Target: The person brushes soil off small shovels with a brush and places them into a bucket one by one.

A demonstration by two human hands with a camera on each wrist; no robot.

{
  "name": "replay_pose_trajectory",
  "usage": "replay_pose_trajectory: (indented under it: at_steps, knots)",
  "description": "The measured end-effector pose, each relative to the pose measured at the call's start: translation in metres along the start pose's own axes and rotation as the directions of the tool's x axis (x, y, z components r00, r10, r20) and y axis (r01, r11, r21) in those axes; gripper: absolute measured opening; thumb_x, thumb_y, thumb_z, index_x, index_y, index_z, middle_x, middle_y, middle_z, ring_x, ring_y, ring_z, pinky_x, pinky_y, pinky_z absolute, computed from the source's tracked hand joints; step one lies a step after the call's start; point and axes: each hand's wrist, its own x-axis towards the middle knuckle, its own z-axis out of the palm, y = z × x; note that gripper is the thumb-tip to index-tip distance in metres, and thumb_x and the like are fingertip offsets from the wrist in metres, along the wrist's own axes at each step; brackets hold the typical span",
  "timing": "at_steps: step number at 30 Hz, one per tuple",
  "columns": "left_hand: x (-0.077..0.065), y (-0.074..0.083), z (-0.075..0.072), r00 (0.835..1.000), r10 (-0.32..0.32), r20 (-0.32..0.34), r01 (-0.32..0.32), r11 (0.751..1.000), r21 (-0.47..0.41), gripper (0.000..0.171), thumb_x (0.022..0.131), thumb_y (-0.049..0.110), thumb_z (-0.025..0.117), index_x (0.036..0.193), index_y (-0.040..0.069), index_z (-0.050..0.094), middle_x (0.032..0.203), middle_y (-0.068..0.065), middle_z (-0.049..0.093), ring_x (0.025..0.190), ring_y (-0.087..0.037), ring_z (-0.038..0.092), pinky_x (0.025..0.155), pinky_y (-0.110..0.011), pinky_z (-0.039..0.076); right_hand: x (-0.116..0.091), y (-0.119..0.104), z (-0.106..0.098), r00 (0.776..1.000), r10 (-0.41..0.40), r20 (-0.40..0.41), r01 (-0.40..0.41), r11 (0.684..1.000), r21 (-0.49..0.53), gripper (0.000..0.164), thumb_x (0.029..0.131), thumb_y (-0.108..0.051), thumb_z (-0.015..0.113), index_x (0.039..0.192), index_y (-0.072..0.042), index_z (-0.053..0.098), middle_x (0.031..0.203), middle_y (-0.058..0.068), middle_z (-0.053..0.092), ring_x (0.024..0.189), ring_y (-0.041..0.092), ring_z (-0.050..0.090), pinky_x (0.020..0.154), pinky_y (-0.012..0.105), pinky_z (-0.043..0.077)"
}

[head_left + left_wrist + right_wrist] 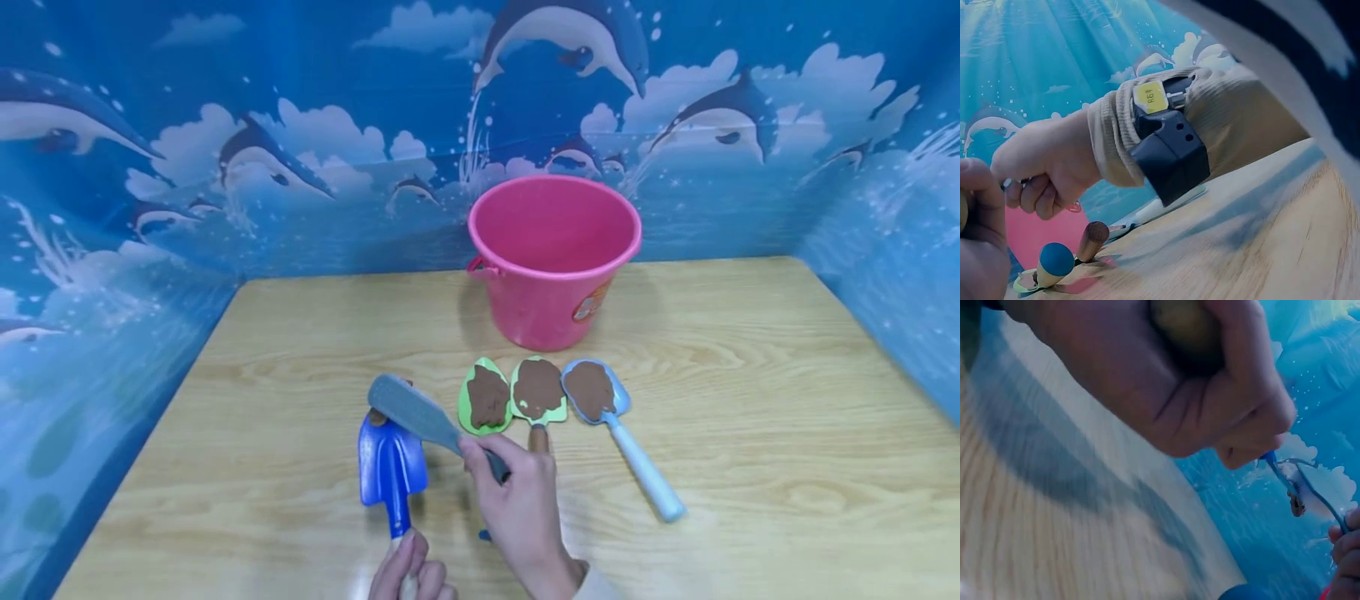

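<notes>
A blue toy shovel with a pale handle is gripped by my left hand at the front. My right hand holds a grey-blue spatula by its dark handle. The spatula's flat blade slants across the shovel's tip, where some brown clay-like stuff shows and the rest is hidden. In the left wrist view, the left hand is cut off at the edge. The right wrist view has the left hand large in front, with the spatula beside the shovel.
Right of the shovel lie a leaf-shaped green scoop, another green scoop and a light blue scoop, each coated with brown stuff. A pink bucket stands behind them. A blue dolphin-print sheet borders the wooden table.
</notes>
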Motion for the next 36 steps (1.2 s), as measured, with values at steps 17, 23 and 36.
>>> replay_pose_trajectory:
  at_steps: [17, 23, 36]
  knots:
    - [0.004, 0.001, 0.004, 0.991, -0.039, -0.126, 0.045, 0.998, 0.050, 0.039, 0.107, 0.032, 0.019, 0.087, 0.018, 0.049, 0.058, 0.004, 0.024, 0.050, -0.010, 0.013, 0.044, -0.022, 0.004, 0.005, 0.013, -0.019, 0.897, 0.198, 0.395, -0.328, 0.897, 0.296, 0.027, 0.095, -0.023, 0.060, 0.076, -0.004, 0.067, 0.051, -0.004, 0.046, 0.045, -0.001, 0.038, 0.037, 0.017, 0.032]
    - [0.002, 0.002, 0.006, 0.976, -0.074, -0.204, 0.085, 0.995, 0.046, 0.042, 0.107, 0.033, 0.018, 0.089, 0.020, 0.053, 0.059, 0.007, 0.033, 0.051, -0.011, 0.013, 0.046, -0.024, 0.004, -0.001, 0.018, -0.021, 0.932, 0.025, 0.362, -0.070, 0.991, 0.112, 0.020, 0.093, -0.024, 0.064, 0.077, -0.015, 0.071, 0.061, -0.011, 0.058, 0.052, -0.006, 0.041, 0.056, 0.016, 0.043]
    - [0.004, -0.001, 0.003, 0.992, -0.001, -0.123, 0.003, 1.000, 0.017, 0.041, 0.107, 0.030, 0.019, 0.091, 0.016, 0.054, 0.058, 0.002, 0.024, 0.050, -0.011, 0.012, 0.045, -0.022, 0.004, 0.012, 0.019, -0.033, 0.932, 0.023, 0.362, -0.091, 0.981, 0.171, 0.023, 0.094, -0.023, 0.062, 0.074, -0.014, 0.068, 0.056, -0.013, 0.045, 0.050, -0.004, 0.035, 0.041, 0.015, 0.031]
